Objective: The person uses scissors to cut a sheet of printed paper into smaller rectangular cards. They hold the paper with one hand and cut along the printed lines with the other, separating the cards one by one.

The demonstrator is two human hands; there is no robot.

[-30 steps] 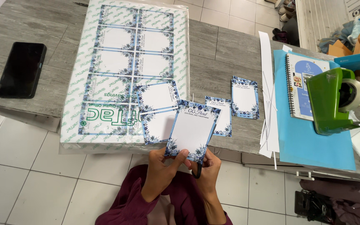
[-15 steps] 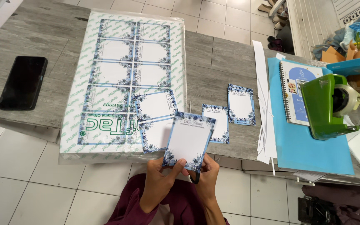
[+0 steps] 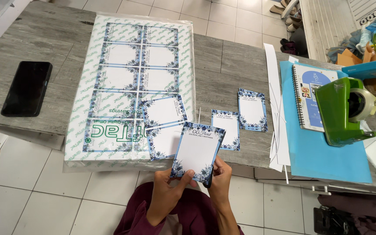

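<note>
A small card [image 3: 196, 150] with a blue floral border is held upright in front of the body, pinched at its lower edge by the left hand [image 3: 168, 191], the thumb laid over the bottom border. The right hand [image 3: 219, 176] is closed around a dark slim tool [image 3: 209, 178] at the card's lower right corner; what kind of tool cannot be told. Just beyond the hands, two cut cards [image 3: 164, 126] are lying on a printed sheet [image 3: 127, 82] atop a plastic-wrapped paper pack. Further right of the hands, two more cards [image 3: 240, 117] are lying on the grey table [image 3: 223, 61]. A black phone [image 3: 27, 88] is lying far to the left; a green tape dispenser [image 3: 342, 111] is standing far to the right.
</note>
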